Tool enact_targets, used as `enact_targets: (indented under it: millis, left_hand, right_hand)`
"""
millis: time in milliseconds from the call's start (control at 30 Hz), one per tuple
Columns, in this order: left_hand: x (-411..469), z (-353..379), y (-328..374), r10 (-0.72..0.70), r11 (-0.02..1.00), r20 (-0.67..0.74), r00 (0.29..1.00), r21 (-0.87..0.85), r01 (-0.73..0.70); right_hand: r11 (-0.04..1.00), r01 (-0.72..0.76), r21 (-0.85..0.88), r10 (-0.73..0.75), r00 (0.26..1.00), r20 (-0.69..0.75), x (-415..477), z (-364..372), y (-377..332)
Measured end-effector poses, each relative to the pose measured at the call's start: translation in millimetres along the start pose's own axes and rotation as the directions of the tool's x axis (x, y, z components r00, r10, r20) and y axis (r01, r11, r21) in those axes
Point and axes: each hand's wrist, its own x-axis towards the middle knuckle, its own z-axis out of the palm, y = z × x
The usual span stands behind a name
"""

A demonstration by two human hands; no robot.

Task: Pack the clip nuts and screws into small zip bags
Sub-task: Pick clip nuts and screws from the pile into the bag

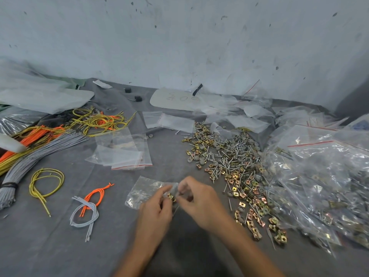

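I saw the grey cloth (60, 246) run from the near edge back to the pale wall (179, 37), its widest bare stretch lying at the near left and under the forearms. The heap of filled plastic bags (323, 182) crowded the right edge. The loose pile of clip nuts and screws (233, 162) spread just beside that heap, leaving only a narrow strip of cloth to the right of the hands. Along the left edge lay the grey wire bundle (30, 160), well apart from the hands. The empty zip bags (123, 152) sat mid-table, with bare cloth between them and the hands. The small zip bag (143, 188) was at centre. The left hand (155, 210) pinched its right end, and the right hand (199, 198) pinched that same end with curled fingertips. A few brass clip nuts (171, 196) showed between the fingers; I could not tell whether they were fully inside.
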Motion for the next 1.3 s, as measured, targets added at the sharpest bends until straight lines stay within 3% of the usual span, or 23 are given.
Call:
enact_targets:
  millis: [100,200,367,567,867,1067,1167,1233,1300]
  left_hand:
    - [-0.8,0.7,-0.2,-0.004,1.000,0.004,1.000,-0.021,0.004]
    - [-1.6,0.0,4.6,0.013,0.999,0.000,1.000,-0.032,-0.013]
    - [-2.9,-1.3,3.4,-0.008,1.000,-0.001,1.000,-0.029,0.008]
    - [0.2,-0.7,5.2,-0.053,0.999,0.002,0.999,-0.013,0.053]
    - [0.8,-1.2,7.5,-0.004,1.000,-0.006,1.000,0.020,0.004]
    - [0.1,-2.0,8.4,0.004,1.000,-0.008,1.000,-0.002,-0.004]
    - [0.7,-2.1,8.8,0.029,1.000,-0.016,0.999,-0.004,-0.029]
    - [0.8,-1.6,8.6,0.036,0.999,-0.018,0.999,-0.003,-0.036]
    - [0.5,-1.2,9.0,0.031,1.000,-0.022,0.999,-0.001,-0.031]
  right_hand:
    - [1.000,-0.012,0.004,0.012,0.999,0.031,6.9,1.5,-0.2]
    - [0.988,-0.098,0.121,0.108,0.991,-0.081,32.2,-10.3,13.0]
    - [0.945,-0.292,-0.149,0.273,0.952,-0.135,94.9,-36.7,56.3]
    - [0.868,-0.316,-0.383,0.308,0.948,-0.083,126.3,-37.8,70.3]
    - [0.862,-0.335,-0.380,0.378,0.925,0.042,134.8,-41.5,66.2]
    - [0.919,-0.347,-0.186,0.343,0.938,-0.057,119.1,-51.8,61.2]
    - [0.940,-0.320,0.114,0.329,0.942,-0.065,92.8,-55.5,46.5]
    - [0.895,-0.289,0.340,0.306,0.952,0.006,67.3,-50.9,33.8]
    - [0.851,-0.277,0.447,0.264,0.960,0.091,41.8,-41.1,21.5]
